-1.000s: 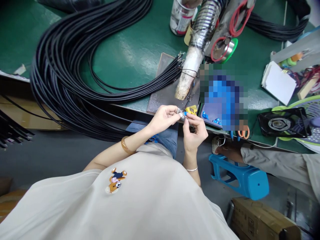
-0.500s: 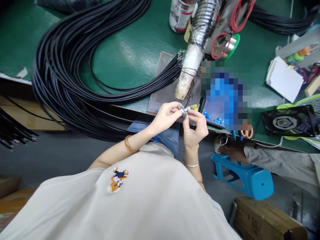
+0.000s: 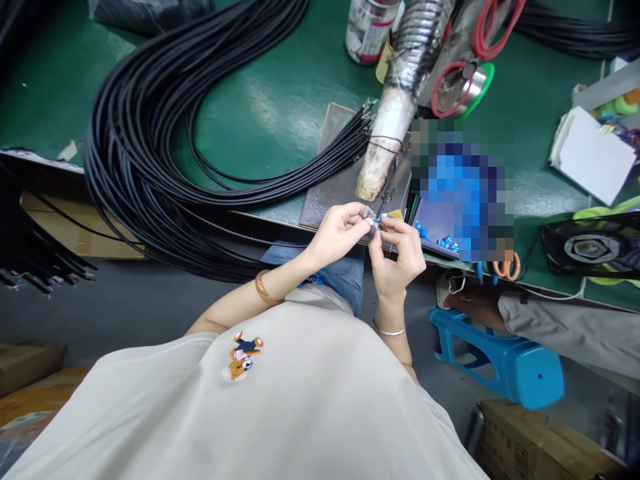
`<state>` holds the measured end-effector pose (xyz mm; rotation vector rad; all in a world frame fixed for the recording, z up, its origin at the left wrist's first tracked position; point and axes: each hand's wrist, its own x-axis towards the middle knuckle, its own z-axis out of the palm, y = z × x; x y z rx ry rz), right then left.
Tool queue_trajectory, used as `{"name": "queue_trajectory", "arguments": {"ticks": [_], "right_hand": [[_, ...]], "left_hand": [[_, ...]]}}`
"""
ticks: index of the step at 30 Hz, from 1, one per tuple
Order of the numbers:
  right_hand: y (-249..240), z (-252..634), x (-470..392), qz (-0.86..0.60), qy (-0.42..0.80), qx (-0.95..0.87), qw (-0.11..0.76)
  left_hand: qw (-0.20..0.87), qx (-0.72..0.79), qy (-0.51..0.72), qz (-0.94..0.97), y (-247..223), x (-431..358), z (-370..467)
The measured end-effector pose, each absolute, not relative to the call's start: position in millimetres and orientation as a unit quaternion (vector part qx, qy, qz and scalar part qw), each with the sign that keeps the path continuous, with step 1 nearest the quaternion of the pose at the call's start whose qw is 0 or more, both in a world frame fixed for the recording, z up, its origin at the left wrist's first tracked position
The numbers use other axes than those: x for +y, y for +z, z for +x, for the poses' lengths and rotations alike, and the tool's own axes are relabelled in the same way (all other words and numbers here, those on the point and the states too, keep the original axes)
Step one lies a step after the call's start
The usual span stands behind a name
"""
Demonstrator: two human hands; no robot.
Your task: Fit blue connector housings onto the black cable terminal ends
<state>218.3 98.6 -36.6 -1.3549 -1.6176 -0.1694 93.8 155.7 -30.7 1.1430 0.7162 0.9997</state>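
My left hand [image 3: 343, 233] is closed in a pinch in front of the bench edge, with a tiny whitish, silvery piece at its fingertips that I cannot make out. Close against it, the thumb and forefinger of my right hand [image 3: 400, 260] pinch a small blue part [image 3: 380, 218]. The fingertips of both hands nearly meet, so most of what lies between them is hidden. Similar blue parts [image 3: 447, 243] lie in a tray [image 3: 435, 217] to the right. A thick bundle of black cables [image 3: 145, 153] curves in from the left, its ends resting on a dark board [image 3: 320, 197].
A foil-wrapped duct [image 3: 380, 143] hangs just beyond my hands. Orange-handled scissors [image 3: 507, 265], a small fan [image 3: 590, 248], a jar [image 3: 367, 33] and a wire spool [image 3: 473, 93] are on the green bench. Below right stand a blue stool [image 3: 520, 367] and another person's leg [image 3: 550, 330].
The whole view has shifted slightly, so the bench and hands appear a little farther right. Both hands stay together in their pinch, with only small finger movement.
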Motion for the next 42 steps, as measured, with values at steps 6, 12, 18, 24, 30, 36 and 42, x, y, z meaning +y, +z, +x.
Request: {"name": "queue_trajectory", "arguments": {"ticks": [6, 12, 18, 24, 30, 36, 42], "right_hand": [[-38.6, 218.5, 96.7, -0.556, -0.064, -0.666, 0.493], [-37.9, 218.3, 97.7, -0.565, -0.045, -0.648, 0.509], [-37.5, 219.4, 99.5, -0.567, -0.048, -0.652, 0.502], [-33.6, 218.2, 100.4, -0.565, -0.049, -0.648, 0.509], [-34.4, 217.9, 99.9, -0.568, -0.031, -0.648, 0.507], [-35.6, 218.5, 100.7, -0.580, -0.032, -0.643, 0.499], [-33.0, 218.4, 101.6, -0.582, -0.037, -0.639, 0.501]], "left_hand": [[0.675, 0.328, 0.432, 0.500, -28.3, 155.0, 92.4], [0.678, 0.329, 0.411, 0.512, -30.0, 154.1, 91.2], [0.681, 0.342, 0.398, 0.511, -32.0, 153.8, 91.0], [0.677, 0.336, 0.403, 0.516, -28.2, 154.4, 90.2], [0.684, 0.330, 0.401, 0.512, -31.4, 156.5, 89.4], [0.684, 0.338, 0.396, 0.511, -32.3, 155.9, 89.3], [0.674, 0.347, 0.391, 0.521, -30.4, 154.9, 88.8]]}}
